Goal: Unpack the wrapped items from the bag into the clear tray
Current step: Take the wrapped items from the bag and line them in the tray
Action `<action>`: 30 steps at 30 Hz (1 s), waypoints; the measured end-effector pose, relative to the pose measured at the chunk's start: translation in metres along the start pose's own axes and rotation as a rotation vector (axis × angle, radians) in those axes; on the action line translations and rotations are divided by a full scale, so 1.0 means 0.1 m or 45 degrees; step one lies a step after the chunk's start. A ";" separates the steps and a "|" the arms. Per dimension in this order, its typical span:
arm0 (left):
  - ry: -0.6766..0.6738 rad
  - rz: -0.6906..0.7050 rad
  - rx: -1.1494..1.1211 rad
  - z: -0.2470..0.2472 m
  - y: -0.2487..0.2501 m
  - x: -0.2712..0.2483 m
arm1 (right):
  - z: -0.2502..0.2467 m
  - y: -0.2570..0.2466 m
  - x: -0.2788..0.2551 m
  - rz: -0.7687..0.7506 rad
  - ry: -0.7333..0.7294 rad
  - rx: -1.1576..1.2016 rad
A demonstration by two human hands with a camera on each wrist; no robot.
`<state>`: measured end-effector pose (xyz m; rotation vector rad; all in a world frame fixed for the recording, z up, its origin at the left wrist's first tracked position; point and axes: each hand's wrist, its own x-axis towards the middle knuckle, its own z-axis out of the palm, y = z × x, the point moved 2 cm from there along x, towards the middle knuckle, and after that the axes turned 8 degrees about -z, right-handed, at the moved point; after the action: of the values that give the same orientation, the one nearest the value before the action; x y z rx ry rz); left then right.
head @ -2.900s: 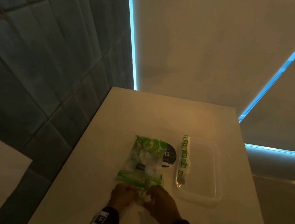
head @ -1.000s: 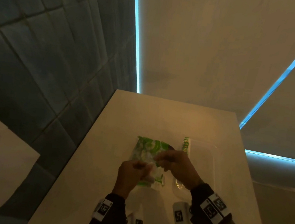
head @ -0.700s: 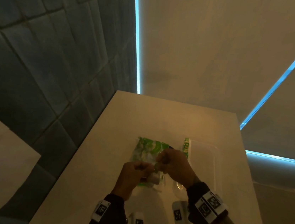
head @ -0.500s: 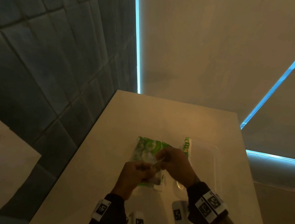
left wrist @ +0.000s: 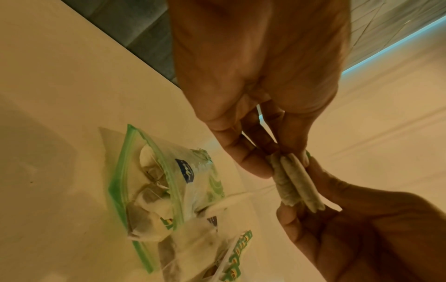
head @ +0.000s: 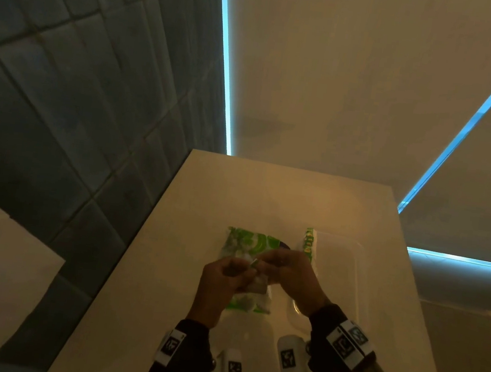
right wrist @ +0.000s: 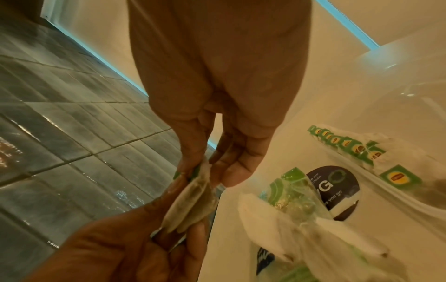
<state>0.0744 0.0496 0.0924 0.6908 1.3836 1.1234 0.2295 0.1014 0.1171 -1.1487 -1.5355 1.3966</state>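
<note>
Pale paper tea bags (head: 254, 263) sit mid-frame in the head view, pinched by left hand (head: 222, 278) and right hand (head: 290, 273) above the green zip bag (head: 249, 245); clear tray (head: 356, 280) lies right. Left wrist view: fingertips (left wrist: 255, 167) clamp two sachets, bag lower left. Right wrist view: thumb and fingers pinch them at centre; tray far right.

I see a pale desk (head: 237, 191), a dark tiled wall (head: 80, 88) and a round black sticker (right wrist: 334, 186).
</note>
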 end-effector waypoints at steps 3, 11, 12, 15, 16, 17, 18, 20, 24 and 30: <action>0.018 0.027 0.013 -0.02 0.01 0.00 | 0.04 -0.02 0.01 0.003 -0.009 0.033; 0.013 0.058 0.033 -0.05 0.01 0.01 | 0.09 -0.05 -0.01 0.148 -0.074 0.286; 0.012 0.066 0.040 -0.05 0.01 0.01 | 0.09 -0.05 0.00 0.169 -0.082 0.312; -0.011 0.077 0.053 -0.05 0.01 0.01 | 0.07 -0.06 0.01 0.199 -0.092 0.318; -0.020 0.076 0.050 -0.05 0.01 0.01 | 0.07 -0.07 0.02 0.203 -0.095 0.311; -0.025 0.074 0.049 -0.05 0.01 0.01 | 0.06 -0.07 0.02 0.205 -0.095 0.306; -0.028 0.078 0.052 -0.04 0.02 0.00 | 0.06 -0.08 0.02 0.204 -0.093 0.300; -0.025 0.088 0.049 -0.04 0.03 -0.01 | 0.05 -0.10 0.03 0.196 -0.086 0.276; 0.020 0.090 0.099 -0.06 0.04 0.00 | 0.03 -0.15 0.04 0.148 -0.074 0.241; -0.244 0.163 0.615 0.04 -0.10 -0.01 | 0.04 -0.34 0.04 0.138 -0.238 0.330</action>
<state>0.0804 0.0454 0.0841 1.2153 1.4710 0.7949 0.2200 0.1038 0.1501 -0.9768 -1.3823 1.7610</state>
